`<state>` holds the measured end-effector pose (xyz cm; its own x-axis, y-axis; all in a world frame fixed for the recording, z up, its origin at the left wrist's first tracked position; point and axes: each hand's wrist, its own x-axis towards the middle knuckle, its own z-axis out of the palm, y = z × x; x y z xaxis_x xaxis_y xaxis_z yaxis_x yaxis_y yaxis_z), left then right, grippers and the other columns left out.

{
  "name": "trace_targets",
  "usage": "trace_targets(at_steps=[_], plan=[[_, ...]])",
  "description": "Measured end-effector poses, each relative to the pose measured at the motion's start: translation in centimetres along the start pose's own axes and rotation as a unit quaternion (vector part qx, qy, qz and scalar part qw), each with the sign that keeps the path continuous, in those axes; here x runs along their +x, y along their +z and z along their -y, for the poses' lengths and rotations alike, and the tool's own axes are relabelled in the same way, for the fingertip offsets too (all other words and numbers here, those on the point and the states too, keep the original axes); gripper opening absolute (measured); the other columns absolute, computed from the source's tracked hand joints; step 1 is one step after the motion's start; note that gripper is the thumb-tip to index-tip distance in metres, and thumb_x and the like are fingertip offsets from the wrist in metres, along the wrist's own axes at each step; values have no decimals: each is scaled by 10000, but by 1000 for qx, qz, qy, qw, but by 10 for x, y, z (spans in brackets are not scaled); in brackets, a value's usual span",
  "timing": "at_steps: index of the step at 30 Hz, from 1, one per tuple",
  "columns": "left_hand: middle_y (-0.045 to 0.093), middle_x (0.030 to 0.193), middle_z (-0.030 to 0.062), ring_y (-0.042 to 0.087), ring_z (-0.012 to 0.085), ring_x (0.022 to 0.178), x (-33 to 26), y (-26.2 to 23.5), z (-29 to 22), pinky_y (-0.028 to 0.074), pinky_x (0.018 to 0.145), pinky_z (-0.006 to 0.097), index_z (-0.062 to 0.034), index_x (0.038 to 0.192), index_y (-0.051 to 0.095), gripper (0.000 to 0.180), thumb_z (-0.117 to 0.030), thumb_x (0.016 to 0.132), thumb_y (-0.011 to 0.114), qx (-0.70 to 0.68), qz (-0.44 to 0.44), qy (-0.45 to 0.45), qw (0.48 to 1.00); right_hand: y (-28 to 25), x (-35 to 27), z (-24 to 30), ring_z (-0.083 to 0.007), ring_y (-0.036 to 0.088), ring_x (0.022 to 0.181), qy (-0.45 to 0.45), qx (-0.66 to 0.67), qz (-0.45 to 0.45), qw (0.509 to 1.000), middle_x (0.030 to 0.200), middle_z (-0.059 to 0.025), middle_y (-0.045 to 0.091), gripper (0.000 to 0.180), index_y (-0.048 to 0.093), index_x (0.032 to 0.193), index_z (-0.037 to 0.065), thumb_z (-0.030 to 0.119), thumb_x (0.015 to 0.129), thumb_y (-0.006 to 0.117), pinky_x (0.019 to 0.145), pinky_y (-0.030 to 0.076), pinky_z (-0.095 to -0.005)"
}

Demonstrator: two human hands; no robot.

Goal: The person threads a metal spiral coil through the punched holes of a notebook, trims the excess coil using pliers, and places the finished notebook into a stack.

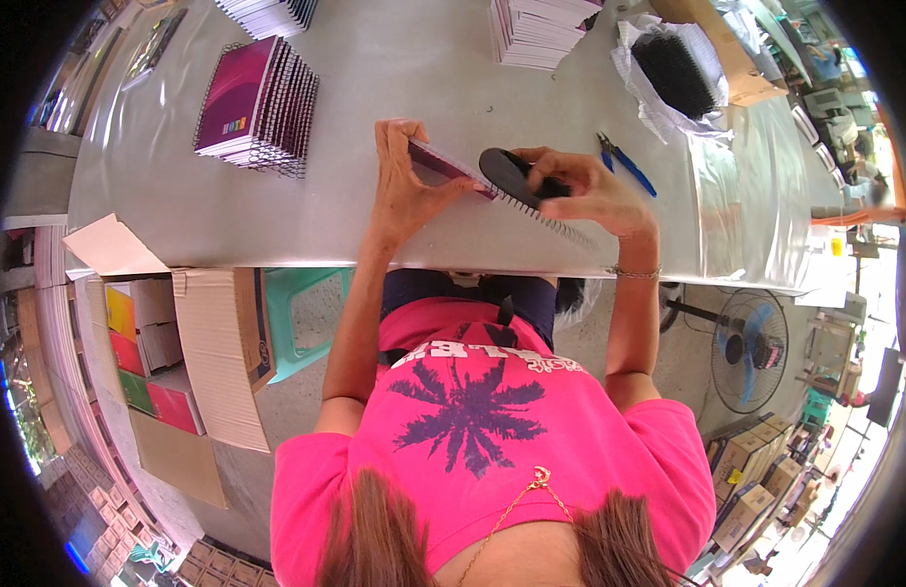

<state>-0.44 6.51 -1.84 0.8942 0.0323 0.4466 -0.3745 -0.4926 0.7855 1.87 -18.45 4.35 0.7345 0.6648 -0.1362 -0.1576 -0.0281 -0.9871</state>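
Above the near part of the grey table [414,88], my left hand [402,191] grips a thin purple notebook [441,168], fingers at its far side and thumb along the near edge. A spiral binding coil [568,231] lies along the notebook's edge, and its loose end sticks out toward the lower right, partly blurred. My right hand [605,196] is closed on a black oval pad [504,176], whose exact kind I cannot make out. This pad rests against or just over the coil. My right fingers partly cover the pad.
Coil-bound purple notebooks [240,112] are stacked at left. More notebooks stand in a pile [536,34] farther back. Blue-handled pliers [629,166] lie right of my right hand, below black coils [673,73] on white paper. An open carton [218,342] and a fan [749,347] flank me.
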Motion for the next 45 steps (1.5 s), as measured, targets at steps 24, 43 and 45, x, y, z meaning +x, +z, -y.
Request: trace_targets(at_steps=[24, 43, 45], plan=[[396, 1214, 108, 430, 273, 1152, -3, 2, 7, 391, 1005, 377, -20, 1269, 354, 1030, -331, 505, 969, -99, 34, -50, 993, -11, -10, -22, -182, 593, 1017, -136, 33, 59, 988, 1209, -123, 595, 439, 680, 1073, -51, 304, 831, 771, 887, 456, -301], [372, 1269, 115, 416, 258, 1229, -4, 3, 20, 337, 1097, 370, -13, 1314, 284, 1114, -251, 484, 988, -168, 69, -56, 982, 12, 7, 1, -223, 563, 1132, 56, -237, -160, 957, 1216, -138, 588, 325, 727, 1009, 1, 227, 787, 802, 972, 434, -299], [367, 1279, 115, 414, 261, 1238, -6, 3, 19, 334, 1106, 371, -23, 1322, 280, 1116, -251, 490, 987, -171, 58, -61, 982, 7, 6, -6, -216, 587, 1093, -12, -116, -99, 988, 1182, -143, 615, 309, 729, 978, -8, 231, 792, 795, 930, 459, -290]])
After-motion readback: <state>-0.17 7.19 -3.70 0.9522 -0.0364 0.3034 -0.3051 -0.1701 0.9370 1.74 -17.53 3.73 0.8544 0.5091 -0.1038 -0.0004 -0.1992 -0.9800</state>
